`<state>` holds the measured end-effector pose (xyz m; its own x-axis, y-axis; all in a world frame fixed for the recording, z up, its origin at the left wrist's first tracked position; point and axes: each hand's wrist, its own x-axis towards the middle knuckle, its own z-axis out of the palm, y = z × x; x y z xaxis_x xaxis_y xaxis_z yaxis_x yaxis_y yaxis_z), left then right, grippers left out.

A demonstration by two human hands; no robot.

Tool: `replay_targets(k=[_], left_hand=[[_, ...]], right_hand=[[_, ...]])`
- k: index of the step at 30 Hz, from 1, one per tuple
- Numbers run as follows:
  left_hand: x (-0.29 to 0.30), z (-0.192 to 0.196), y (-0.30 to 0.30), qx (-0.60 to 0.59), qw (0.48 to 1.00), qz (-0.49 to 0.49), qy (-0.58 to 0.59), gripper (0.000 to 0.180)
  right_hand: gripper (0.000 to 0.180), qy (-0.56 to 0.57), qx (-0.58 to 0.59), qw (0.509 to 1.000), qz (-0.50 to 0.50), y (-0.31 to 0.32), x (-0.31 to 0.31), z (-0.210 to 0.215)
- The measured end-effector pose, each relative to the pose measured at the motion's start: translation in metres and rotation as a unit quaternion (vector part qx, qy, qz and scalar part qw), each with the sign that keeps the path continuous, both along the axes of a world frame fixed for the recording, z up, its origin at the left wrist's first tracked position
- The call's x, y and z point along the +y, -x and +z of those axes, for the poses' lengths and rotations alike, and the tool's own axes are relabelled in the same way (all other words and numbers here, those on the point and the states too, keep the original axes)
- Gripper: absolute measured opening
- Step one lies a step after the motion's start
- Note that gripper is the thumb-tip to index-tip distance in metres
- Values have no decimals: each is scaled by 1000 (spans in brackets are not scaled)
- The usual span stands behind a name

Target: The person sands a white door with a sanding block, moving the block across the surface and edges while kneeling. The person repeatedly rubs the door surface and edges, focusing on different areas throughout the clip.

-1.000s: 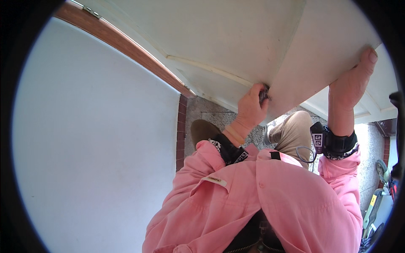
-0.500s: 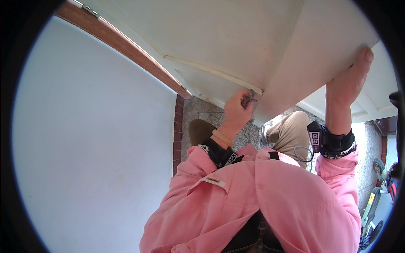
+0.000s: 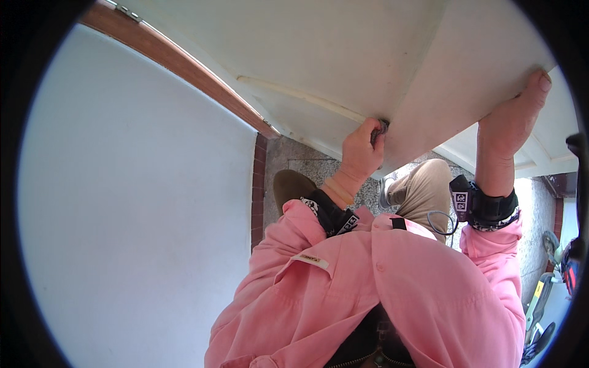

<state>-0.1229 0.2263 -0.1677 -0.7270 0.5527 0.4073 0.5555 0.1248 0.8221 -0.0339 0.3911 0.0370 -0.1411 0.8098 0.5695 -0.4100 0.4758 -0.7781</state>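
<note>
A cream-white panelled door [image 3: 319, 55] stands in front of me, with raised moulding across its face. My left hand [image 3: 363, 149] is closed around a small dark grey wad [image 3: 380, 129], which looks like a scouring pad. It presses this against the door beside the end of the moulding. My right hand [image 3: 509, 122] grips the door's outer edge at the right. Its thumb shows, while the other fingers are hidden by the door.
A reddish-brown door frame [image 3: 184, 67] with metal hinges runs along the left, beside a white wall [image 3: 135, 196]. Dark red tiles [image 3: 259, 190] line the wall's foot. Speckled floor [image 3: 300, 154] lies below. Part of a green wheeled thing [image 3: 540, 300] stands at the right.
My left hand has moved right and slightly up across the door with the grey wad. My right hand stays at the door's edge, shifted only slightly.
</note>
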Motion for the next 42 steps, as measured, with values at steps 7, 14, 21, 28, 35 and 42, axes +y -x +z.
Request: replay_targets(k=[7,14,21,28,35,42], left_hand=[[-14,-8,12,30,997,-63,13,17],[-48,-28,-1,38,997,-53,44,17],[-21,-1,37,84,992,70,-61,18],[4,-7,13,93,995,-6,-30,15],[-16,-3,1,-71,991,-96,56,14],[-13,21,-15,84,991,-66,-86,14]], right_hand=[[67,44,31,996,65,-4,6,-5],[63,-39,-71,996,25,-6,5,-4],[58,24,-1,999,29,0,2,-1],[59,-5,-39,999,-11,-3,-2,0],[58,47,19,998,28,-4,5,-4],[58,16,28,997,69,-3,8,-5]])
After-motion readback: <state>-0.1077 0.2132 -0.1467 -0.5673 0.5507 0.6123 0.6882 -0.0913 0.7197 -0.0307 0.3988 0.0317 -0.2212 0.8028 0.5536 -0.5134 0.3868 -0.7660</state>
